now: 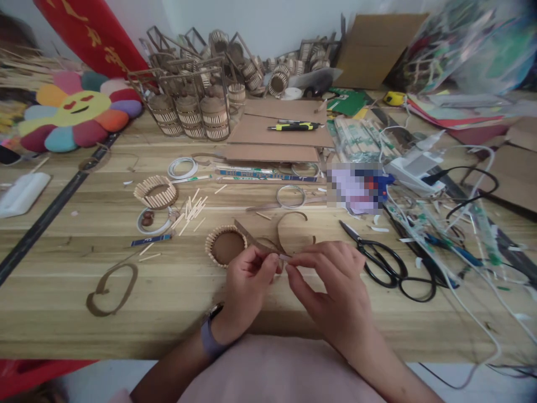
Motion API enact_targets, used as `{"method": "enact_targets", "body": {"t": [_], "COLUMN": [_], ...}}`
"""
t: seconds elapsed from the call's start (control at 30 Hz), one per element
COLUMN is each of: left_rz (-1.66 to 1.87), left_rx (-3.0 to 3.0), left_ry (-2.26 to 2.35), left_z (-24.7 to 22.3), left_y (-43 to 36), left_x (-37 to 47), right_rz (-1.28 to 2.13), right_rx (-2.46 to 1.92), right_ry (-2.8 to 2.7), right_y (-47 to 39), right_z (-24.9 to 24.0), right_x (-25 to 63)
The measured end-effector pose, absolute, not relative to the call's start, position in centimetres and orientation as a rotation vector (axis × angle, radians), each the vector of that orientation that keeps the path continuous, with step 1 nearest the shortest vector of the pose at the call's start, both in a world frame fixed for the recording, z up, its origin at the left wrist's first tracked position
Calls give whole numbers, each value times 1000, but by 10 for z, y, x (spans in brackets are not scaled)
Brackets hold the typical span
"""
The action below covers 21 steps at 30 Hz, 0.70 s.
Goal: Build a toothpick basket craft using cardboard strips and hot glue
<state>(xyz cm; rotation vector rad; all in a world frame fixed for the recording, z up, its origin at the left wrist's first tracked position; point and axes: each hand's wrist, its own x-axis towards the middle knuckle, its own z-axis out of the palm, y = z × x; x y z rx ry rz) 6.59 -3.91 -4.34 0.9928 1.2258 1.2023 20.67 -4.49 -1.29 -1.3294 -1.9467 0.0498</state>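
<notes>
My left hand (254, 274), a watch at its wrist, pinches a thin brown strip (296, 215) that curls out over the table beyond my fingers. At its fingertips shows a small whitish piece (284, 257). The fingertips of my right hand (331, 274) meet that piece, index finger and thumb close together. Just left of my left hand stands a round cup (226, 247) with a brown base and a wall of short wooden sticks. Black-handled scissors (384, 263) lie right of my right hand.
Another stick ring (156, 192), loose sticks (193, 210) and tape rolls (183, 168) lie to the left. A coiled brown strip (112, 290) is nearer me. Cardboard (281, 126) bears a yellow cutter (293, 127). Finished lidded baskets (191, 115) stand behind; white cables (453, 302) run right.
</notes>
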Motion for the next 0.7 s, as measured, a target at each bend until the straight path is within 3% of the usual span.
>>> {"method": "enact_targets", "body": {"t": [0.7], "left_rz": [1159], "left_rx": [1344], "left_ry": [1199], "left_z": [-51], "left_y": [-47], "left_x": [65], "right_rz": [148], "right_rx": [-1403], "right_ry": [-1938], "right_y": [-45], "right_z": [-25], "right_x": [206]}}
